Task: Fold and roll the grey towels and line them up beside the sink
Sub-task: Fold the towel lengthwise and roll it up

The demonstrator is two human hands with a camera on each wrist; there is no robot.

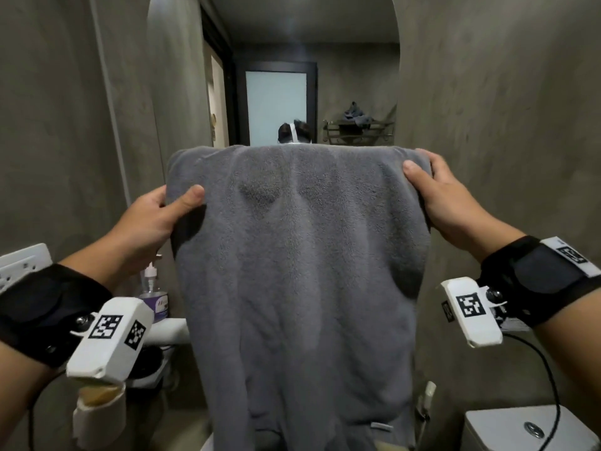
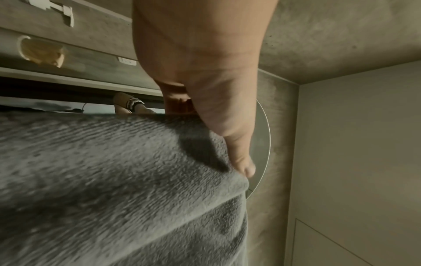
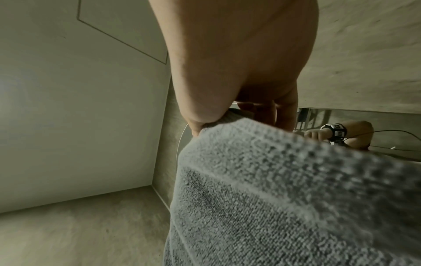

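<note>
A grey towel (image 1: 299,271) hangs upright in front of me, doubled over at its top edge and held up before a mirror. My left hand (image 1: 169,206) pinches its upper left edge, thumb on the near face and fingers behind. My right hand (image 1: 426,177) pinches the upper right corner the same way. In the left wrist view the thumb (image 2: 239,153) presses on the towel (image 2: 114,189) at its fold. In the right wrist view the thumb (image 3: 200,115) grips the towel (image 3: 284,198) at its corner. The towel's lower end and the sink are hidden.
A soap pump bottle (image 1: 154,294) stands at the lower left beside a white rolled item (image 1: 169,330). A white wall socket (image 1: 22,265) is at the far left. A toilet cistern (image 1: 507,428) sits at the lower right. Concrete walls close in on both sides.
</note>
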